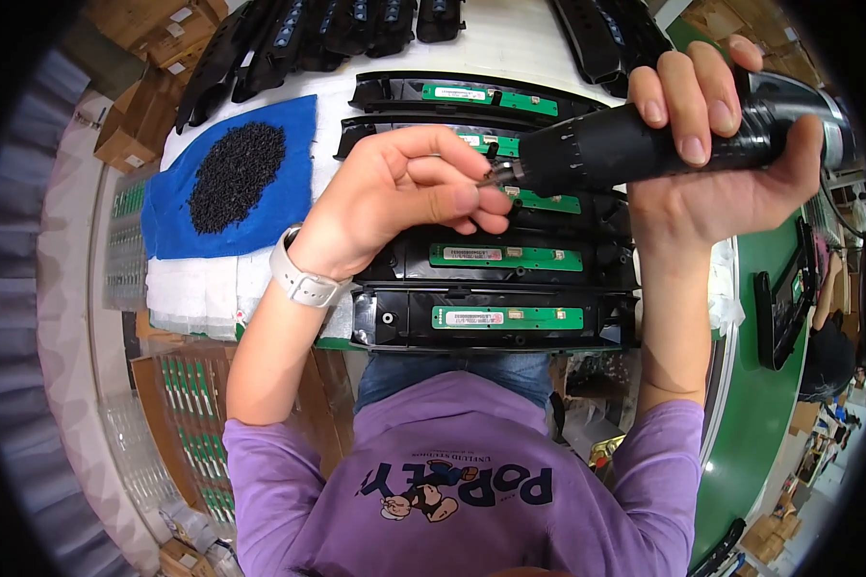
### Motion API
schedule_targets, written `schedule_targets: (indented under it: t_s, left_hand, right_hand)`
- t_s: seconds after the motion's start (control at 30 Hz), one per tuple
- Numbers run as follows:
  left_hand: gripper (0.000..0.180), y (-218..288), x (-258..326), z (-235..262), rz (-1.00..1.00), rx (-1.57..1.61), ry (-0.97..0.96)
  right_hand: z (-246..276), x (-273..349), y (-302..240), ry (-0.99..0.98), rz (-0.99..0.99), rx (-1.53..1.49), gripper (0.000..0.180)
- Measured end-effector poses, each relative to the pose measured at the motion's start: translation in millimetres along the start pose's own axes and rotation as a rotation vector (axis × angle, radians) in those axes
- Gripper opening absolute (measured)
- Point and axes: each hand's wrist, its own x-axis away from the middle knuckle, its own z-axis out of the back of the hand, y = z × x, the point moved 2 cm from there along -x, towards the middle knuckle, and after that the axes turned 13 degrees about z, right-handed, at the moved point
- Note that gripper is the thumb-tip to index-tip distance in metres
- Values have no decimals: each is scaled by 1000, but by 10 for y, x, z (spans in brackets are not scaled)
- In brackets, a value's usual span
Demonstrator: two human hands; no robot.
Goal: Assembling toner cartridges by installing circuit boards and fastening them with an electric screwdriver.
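A black electric screwdriver [587, 149] lies nearly level in my right hand [707, 135], whose fingers and thumb wrap round its body. Its metal bit [500, 177] points left, into the pinched fingertips of my left hand [394, 188]. Whether a screw sits at the bit's end is hidden by those fingers. Below both hands, several long black plastic housings lie in a row, and the nearest housing [385, 332] holds a green circuit board [558, 318]. To the left, a heap of small black screws [239, 173] rests on a blue cloth [295, 120].
More black housings [327, 34] stand along the table's far side, and others [597, 38] at far right. On the right runs a green surface [755, 385] with another black housing [779, 308]. Trays of green boards [192, 413] stand low on the left, beside cardboard boxes [140, 125].
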Motion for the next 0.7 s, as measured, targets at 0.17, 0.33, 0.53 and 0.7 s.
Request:
schedule_targets:
  t_s: [0.17, 0.33, 0.53, 0.7]
  left_hand:
    - [53, 71, -27, -98, -501, -1119, 356]
    - [47, -55, -48, -104, -455, -1522, 357]
    - [41, -84, -36, -93, -372, -1582, 376]
    - [33, -106, -46, -87, -375, -1566, 384]
  right_hand:
    - [-155, 44, 81, 305, -56, 265, 38]
    - [277, -35, 198, -180, -212, 405, 44]
    - [321, -58, 444, -395, -105, -470, 40]
    - [229, 54, 142, -260, -198, 285, 43]
